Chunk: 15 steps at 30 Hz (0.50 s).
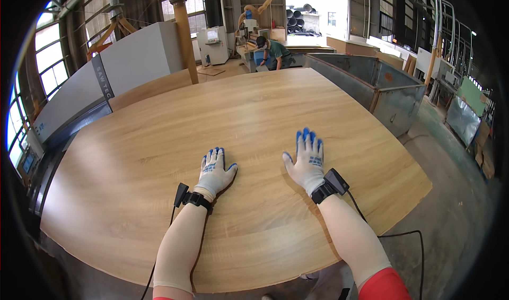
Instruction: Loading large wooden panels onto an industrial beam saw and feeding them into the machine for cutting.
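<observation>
A large wood-grain board (254, 204) lies flat in front of me and takes up most of the view. Gloved in white with blue fingertips, my left hand (214, 172) rests palm down on it, thumb out to the right. My right hand (306, 162), in a matching glove, is also palm down on the board, a little farther out, with its fingers spread. Neither hand holds anything. Each wrist wears a black strap with a small dark device and a cable.
Along the left stands a long grey machine (140, 56) beside the board's edge. Beyond the far right edge is a metal bin (395, 103). A person (274, 53) in a green shirt bends over near a machine at the back. Concrete floor (445, 194) shows at right.
</observation>
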Each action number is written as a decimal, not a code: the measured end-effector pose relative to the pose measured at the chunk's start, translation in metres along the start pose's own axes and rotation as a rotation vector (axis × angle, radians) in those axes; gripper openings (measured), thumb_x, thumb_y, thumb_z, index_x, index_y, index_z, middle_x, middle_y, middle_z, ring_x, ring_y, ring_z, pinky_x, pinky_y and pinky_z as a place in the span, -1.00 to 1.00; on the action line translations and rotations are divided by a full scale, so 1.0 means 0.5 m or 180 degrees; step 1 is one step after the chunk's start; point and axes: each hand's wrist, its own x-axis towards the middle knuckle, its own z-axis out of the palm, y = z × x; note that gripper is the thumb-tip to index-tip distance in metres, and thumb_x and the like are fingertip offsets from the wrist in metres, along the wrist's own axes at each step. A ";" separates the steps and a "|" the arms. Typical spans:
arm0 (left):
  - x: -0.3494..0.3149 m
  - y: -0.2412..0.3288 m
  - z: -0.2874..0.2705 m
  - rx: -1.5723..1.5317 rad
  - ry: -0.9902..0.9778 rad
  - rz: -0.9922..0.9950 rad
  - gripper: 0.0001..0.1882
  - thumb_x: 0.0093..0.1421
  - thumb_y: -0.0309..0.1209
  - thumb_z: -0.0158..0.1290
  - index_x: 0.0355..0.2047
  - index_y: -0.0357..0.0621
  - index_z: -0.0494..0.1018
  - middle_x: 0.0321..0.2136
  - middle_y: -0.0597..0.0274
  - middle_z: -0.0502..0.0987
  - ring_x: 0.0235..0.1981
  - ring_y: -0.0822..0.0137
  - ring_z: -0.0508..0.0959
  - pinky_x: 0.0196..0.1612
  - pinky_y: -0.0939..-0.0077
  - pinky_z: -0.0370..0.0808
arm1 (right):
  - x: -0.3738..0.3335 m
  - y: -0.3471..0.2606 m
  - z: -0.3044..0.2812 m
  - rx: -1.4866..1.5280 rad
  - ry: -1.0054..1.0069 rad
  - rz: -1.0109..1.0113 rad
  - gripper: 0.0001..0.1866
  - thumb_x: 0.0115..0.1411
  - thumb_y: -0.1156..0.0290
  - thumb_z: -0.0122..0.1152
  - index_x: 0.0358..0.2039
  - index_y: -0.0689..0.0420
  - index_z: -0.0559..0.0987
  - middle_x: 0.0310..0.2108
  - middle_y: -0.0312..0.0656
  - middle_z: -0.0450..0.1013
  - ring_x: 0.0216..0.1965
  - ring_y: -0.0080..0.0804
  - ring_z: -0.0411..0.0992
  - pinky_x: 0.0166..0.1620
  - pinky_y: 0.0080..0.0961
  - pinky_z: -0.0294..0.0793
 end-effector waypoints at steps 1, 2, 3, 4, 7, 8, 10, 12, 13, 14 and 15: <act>-0.001 -0.006 0.005 0.0001 0.0793 0.0136 -0.16 0.31 0.00 -0.04 0.42 -0.30 0.03 0.44 -0.15 0.03 0.48 -0.07 -0.06 0.49 0.06 -0.18 | -0.007 -0.001 0.007 -0.0337 -0.1653 0.0257 -0.13 0.33 -0.18 -0.12 0.40 0.28 0.15 0.44 0.11 0.04 0.45 0.06 -0.02 0.46 0.04 -0.17; -0.004 -0.014 0.007 0.0006 0.1584 0.0273 -0.14 0.30 -0.03 -0.01 0.42 -0.31 -0.01 0.44 -0.19 0.01 0.48 -0.11 -0.07 0.49 0.02 -0.18 | -0.016 -0.001 0.013 -0.0324 -0.1650 0.0254 -0.13 0.33 -0.18 -0.12 0.40 0.28 0.15 0.44 0.11 0.04 0.45 0.06 -0.02 0.46 0.04 -0.17; -0.006 -0.003 -0.001 0.0001 0.1588 0.0278 -0.14 0.30 -0.03 -0.01 0.42 -0.31 -0.01 0.44 -0.19 0.01 0.48 -0.11 -0.07 0.49 0.02 -0.18 | -0.019 0.004 0.015 -0.0344 -0.1630 0.0328 -0.13 0.33 -0.19 -0.13 0.40 0.27 0.16 0.45 0.09 0.04 0.46 0.05 -0.03 0.47 0.01 -0.18; -0.015 0.018 -0.019 -0.0154 0.2268 0.0402 -0.13 0.27 -0.07 0.03 0.42 -0.32 -0.02 0.44 -0.22 -0.01 0.48 -0.14 -0.07 0.48 0.00 -0.18 | -0.020 0.009 0.012 -0.0360 -0.1609 0.0404 -0.13 0.34 -0.20 -0.14 0.41 0.26 0.16 0.45 0.08 0.04 0.47 0.04 -0.04 0.47 -0.02 -0.19; -0.015 0.015 -0.013 -0.0110 0.2883 0.0442 -0.13 0.29 -0.06 0.00 0.43 -0.31 -0.04 0.44 -0.23 -0.03 0.48 -0.12 -0.07 0.49 0.03 -0.18 | -0.013 0.011 -0.003 -0.0287 -0.1664 0.0419 -0.13 0.33 -0.20 -0.14 0.40 0.26 0.17 0.46 0.07 0.03 0.49 0.01 -0.08 0.49 -0.06 -0.22; -0.004 -0.004 0.006 -0.0005 0.1718 0.0264 -0.15 0.31 -0.02 -0.05 0.43 -0.29 -0.01 0.45 -0.18 -0.01 0.48 -0.08 -0.06 0.49 0.07 -0.17 | -0.011 0.003 -0.004 -0.0309 -0.1662 0.0393 -0.13 0.33 -0.20 -0.14 0.40 0.26 0.17 0.46 0.07 0.03 0.49 0.01 -0.08 0.49 -0.06 -0.22; -0.002 0.000 0.000 0.0134 0.0539 0.0078 -0.17 0.33 0.02 -0.10 0.43 -0.27 0.02 0.45 -0.13 0.00 0.49 -0.04 -0.05 0.50 0.11 -0.17 | -0.008 0.002 0.001 -0.0209 -0.1631 0.0421 -0.12 0.33 -0.21 -0.14 0.40 0.26 0.18 0.46 0.06 0.03 0.50 -0.01 -0.10 0.49 -0.07 -0.24; -0.003 0.011 -0.005 0.0076 -0.0054 0.0116 -0.21 0.35 0.07 -0.13 0.41 -0.20 0.12 0.44 -0.03 0.10 0.49 0.06 -0.01 0.50 0.18 -0.14 | -0.010 0.017 0.009 -0.0246 -0.1636 0.0392 -0.12 0.32 -0.21 -0.14 0.40 0.26 0.18 0.46 0.06 0.04 0.50 -0.01 -0.10 0.49 -0.07 -0.25; -0.006 0.011 -0.002 0.0147 0.0014 0.0169 -0.26 0.36 0.07 -0.15 0.39 -0.17 0.18 0.42 0.00 0.14 0.48 0.07 0.01 0.49 0.18 -0.12 | -0.008 0.017 0.018 -0.0277 -0.1641 0.0362 -0.12 0.32 -0.21 -0.14 0.41 0.25 0.18 0.46 0.06 0.04 0.50 0.00 -0.11 0.49 -0.07 -0.25; -0.011 0.003 -0.005 0.0164 0.0035 0.0164 -0.26 0.37 0.08 -0.17 0.38 -0.18 0.19 0.42 -0.01 0.14 0.48 0.07 0.02 0.49 0.18 -0.12 | -0.006 0.007 0.016 -0.0238 -0.1649 0.0376 -0.12 0.31 -0.21 -0.14 0.41 0.24 0.18 0.46 0.07 0.04 0.50 0.00 -0.11 0.49 -0.09 -0.27; -0.014 -0.007 -0.007 0.0085 0.0077 0.0180 -0.25 0.37 0.09 -0.18 0.38 -0.19 0.20 0.42 -0.03 0.14 0.48 0.06 0.02 0.49 0.18 -0.12 | -0.006 0.002 0.020 -0.0259 -0.1608 0.0350 -0.13 0.31 -0.20 -0.14 0.40 0.25 0.19 0.45 0.08 0.06 0.49 0.01 -0.09 0.49 -0.08 -0.25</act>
